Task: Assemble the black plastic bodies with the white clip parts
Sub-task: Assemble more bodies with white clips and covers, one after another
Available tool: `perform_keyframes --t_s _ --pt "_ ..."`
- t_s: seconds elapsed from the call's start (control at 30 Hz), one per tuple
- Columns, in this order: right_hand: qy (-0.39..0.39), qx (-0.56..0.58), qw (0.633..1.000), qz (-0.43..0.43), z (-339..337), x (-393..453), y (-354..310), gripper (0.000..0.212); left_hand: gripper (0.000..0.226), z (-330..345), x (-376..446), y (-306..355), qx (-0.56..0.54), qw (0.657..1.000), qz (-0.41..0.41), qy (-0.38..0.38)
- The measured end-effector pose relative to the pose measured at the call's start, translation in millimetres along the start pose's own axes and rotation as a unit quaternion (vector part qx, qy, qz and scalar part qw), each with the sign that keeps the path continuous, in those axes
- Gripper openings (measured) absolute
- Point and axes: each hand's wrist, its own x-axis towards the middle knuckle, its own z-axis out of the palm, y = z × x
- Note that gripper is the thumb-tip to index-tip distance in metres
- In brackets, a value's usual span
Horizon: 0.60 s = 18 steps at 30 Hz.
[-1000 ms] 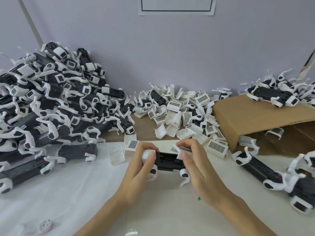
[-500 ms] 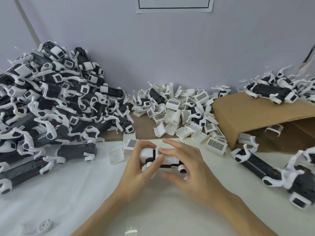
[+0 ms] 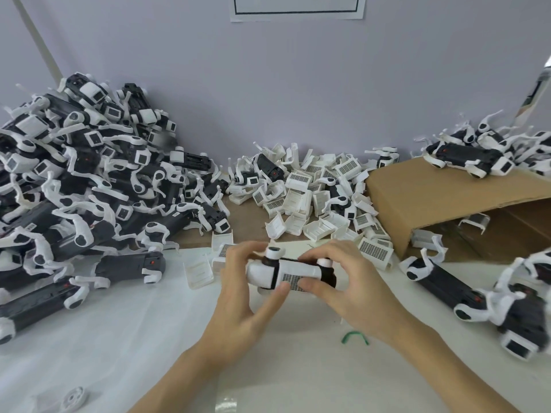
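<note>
Far left of the left hand (image 3: pixel 247 296), a heap of black plastic bodies (image 3: pixel 89 180) with white arms rose against the wall, too tangled to count and cut off by the frame's edge. One white wheel-like disc (image 3: pixel 74 398) lay near the bottom edge, well below and left of that hand. The left hand gripped one black body (image 3: pixel 298 274) by its white-capped end, thumb beneath and fingers curled over the top. A white grilled clip part (image 3: pixel 293 278) sat on the body between the two hands. The right hand (image 3: pixel 351 287) pinched the body's other end, thumb on the clip and fingers arched over, hiding the far side. Beyond both hands lay a pile of loose white clip parts (image 3: pixel 313 198), far too many to count. One small green curved piece (image 3: pixel 354 336) lay just below the right hand. Right of it stood one brown cardboard box (image 3: pixel 432 201), its inside mostly shadowed. More black bodies lay on and below the box, partly cut off.
</note>
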Motion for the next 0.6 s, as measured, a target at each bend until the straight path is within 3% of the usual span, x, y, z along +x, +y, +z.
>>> perform_keyframes --t_s 0.1,0.23,0.6 --pt "0.042 -0.121 0.986 -0.11 11.1 -2.3 -5.0 0.04 0.045 -2.4 0.6 -2.8 -0.05 0.997 -0.059 -0.007" --pt "-0.017 -0.187 0.977 -0.102 11.5 -6.1 -1.6 0.038 0.038 -0.9 3.5 -7.4 -0.052 0.996 -0.071 -0.016" --pt "-0.033 -0.016 0.999 0.02 17.7 -7.6 -15.0 0.023 0.019 -0.6 5.3 -4.1 -0.053 0.993 -0.107 -0.017"
